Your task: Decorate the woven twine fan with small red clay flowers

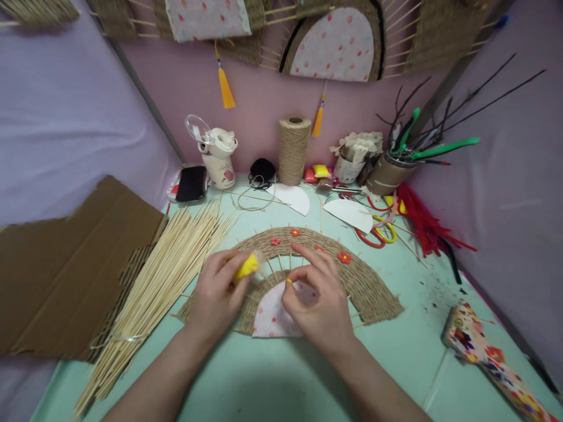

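Note:
My left hand is closed around a small bag of yellow modelling clay, its clear wrapper open toward the middle. Between the thumb and index finger of my right hand is a tiny bit of yellow clay; the other fingers are raised. Both hands hover over a half-round fan woven from twine on thin sticks. Red clay flowers with yellow centres, such as one flower, sit on its outer band. A pale dotted half-circle fills the fan's middle, partly hidden by my right hand.
Bamboo sticks and cardboard lie at left. Behind stand a twine spool, a white jug and a tool pot. White paper half-circles, scissors and red strips lie right of centre, a patterned object nearer.

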{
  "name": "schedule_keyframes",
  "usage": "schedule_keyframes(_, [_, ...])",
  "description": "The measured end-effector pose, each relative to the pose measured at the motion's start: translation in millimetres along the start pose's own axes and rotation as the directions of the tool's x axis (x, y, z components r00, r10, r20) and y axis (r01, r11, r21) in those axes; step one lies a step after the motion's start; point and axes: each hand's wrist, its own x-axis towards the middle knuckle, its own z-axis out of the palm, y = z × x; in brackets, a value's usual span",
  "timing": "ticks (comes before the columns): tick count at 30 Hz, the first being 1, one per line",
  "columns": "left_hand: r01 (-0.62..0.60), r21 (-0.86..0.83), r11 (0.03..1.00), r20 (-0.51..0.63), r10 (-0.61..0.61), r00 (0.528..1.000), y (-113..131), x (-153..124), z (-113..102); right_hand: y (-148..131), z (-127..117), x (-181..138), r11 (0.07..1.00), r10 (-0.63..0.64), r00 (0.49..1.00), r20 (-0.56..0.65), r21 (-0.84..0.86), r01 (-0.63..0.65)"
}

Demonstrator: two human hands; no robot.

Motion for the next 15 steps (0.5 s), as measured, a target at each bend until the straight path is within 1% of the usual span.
schedule_keyframes(2, [0.132, 0.1, 0.986, -0.046, -0.128, 0.991, -17, 4, -4, -1, -3, 2, 0.991, 0.103, 0.995, 0.014, 0.082, -0.104])
schedule_keyframes(4, [0.265, 0.19, 0.946, -0.089, -0.252, 0.964, -34, 7, -8, -1, -4, 4, 0.975, 0.163, 0.986, 0.036, 0.145, -0.166])
schedule_keyframes(5, [0.305, 0.229, 0.924, -0.068, -0.298, 0.952, -42, 8, -10, -2, -4, 4, 0.969, 0.175, 0.983, 0.047, 0.168, -0.181])
schedule_keyframes(7, [0.34, 0.28, 0.898, 0.004, -0.355, 0.935, -49, 8, -12, -2, -4, 3, 0.962, 0.175, 0.983, 0.057, 0.201, -0.183])
schedule_keyframes(8, [0.342, 0.286, 0.895, 0.02, -0.363, 0.932, -48, 8, -13, -3, -3, 3, 0.962, 0.165, 0.985, 0.054, 0.209, -0.173])
schedule_keyframes(9, [0.346, 0.273, 0.898, 0.0, -0.36, 0.933, -43, 8, -13, -3, -2, 2, 0.966, 0.149, 0.988, 0.045, 0.209, -0.155])
schedule_keyframes(10, [0.347, 0.236, 0.908, -0.046, -0.346, 0.937, -36, 7, -14, -4, -2, 2, 0.971, 0.122, 0.992, 0.03, 0.202, -0.126])
schedule_keyframes(11, [0.33, 0.151, 0.932, -0.099, -0.317, 0.943, -25, 7, -14, -5, -1, 1, 0.979, 0.082, 0.996, 0.015, 0.187, -0.084])
schedule_keyframes(12, [0.298, 0.02, 0.954, -0.111, -0.295, 0.949, -13, 6, -14, -6, 0, 0, 0.986, 0.028, 1.0, 0.002, 0.167, -0.028])
schedule_keyframes(13, [0.28, -0.143, 0.949, -0.048, -0.289, 0.956, 0, 5, -14, -7, 1, -1, 0.989, -0.037, 0.999, -0.004, 0.144, 0.037])
schedule_keyframes(14, [0.305, -0.307, 0.901, 0.1, -0.289, 0.952, 12, 3, -13, -8, 2, -2, 0.987, -0.105, 0.994, -0.003, 0.122, 0.105])
schedule_keyframes(15, [0.371, -0.424, 0.826, 0.25, -0.287, 0.925, 22, 2, -13, -9, 3, -3, 0.98, -0.17, 0.985, 0.005, 0.103, 0.169])
